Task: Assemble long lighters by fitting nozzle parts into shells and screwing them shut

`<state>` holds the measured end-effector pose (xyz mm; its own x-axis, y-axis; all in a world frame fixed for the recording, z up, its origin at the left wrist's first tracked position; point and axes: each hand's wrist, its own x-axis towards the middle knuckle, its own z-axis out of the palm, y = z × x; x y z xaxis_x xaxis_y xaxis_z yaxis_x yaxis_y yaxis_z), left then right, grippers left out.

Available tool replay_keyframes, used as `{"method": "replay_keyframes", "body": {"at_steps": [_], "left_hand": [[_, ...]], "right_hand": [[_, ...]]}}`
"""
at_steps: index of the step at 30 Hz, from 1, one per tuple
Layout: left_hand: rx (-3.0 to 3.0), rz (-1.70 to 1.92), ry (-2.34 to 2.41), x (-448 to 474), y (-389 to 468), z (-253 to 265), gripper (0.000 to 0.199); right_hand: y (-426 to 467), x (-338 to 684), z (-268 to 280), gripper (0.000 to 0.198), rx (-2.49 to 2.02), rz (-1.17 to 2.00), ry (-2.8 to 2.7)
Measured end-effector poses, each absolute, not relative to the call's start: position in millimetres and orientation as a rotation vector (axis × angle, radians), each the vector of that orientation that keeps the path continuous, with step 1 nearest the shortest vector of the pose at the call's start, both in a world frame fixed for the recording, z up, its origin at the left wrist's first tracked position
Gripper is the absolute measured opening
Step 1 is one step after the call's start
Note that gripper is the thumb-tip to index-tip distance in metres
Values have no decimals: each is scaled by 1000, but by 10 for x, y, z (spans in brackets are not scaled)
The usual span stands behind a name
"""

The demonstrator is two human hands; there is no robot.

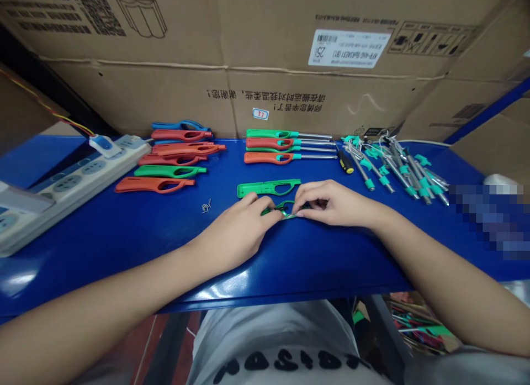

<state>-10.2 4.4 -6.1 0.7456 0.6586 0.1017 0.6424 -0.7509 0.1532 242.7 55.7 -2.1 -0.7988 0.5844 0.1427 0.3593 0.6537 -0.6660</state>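
Both hands meet over a green lighter casing half (285, 204) on the blue table, and the fingers hide much of it. My left hand (244, 230) is closed on its left part, thumb and fingers around it. The fingertips of my right hand (327, 204) pinch at a small part by its right side; whether that is the metal tube or a wire I cannot tell. Just behind lies another green casing half (265, 188), inner side up. To the left of my left hand is a little pile of screws (206, 206).
Several red, green and blue lighter handles (169, 172) lie back left, beside a white power strip (70, 180). Lighters with metal tubes (290, 157) lie at the back. A screwdriver (345, 162) and loose metal tubes (401, 167) are right. A cardboard box (165, 86) stands behind.
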Motion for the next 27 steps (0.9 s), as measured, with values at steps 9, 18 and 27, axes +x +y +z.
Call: {"method": "replay_keyframes", "body": {"at_steps": [9, 18, 27], "left_hand": [[2840, 236, 1049, -109, 34, -53, 36], [2827, 244, 1044, -106, 38, -47, 36], [2822, 247, 1036, -116, 42, -48, 36]], "right_hand": [[539, 2413, -3, 15, -790, 875, -2539], [533, 2419, 15, 16, -749, 860, -2549], [528, 2422, 31, 18, -740, 832, -2558]]}}
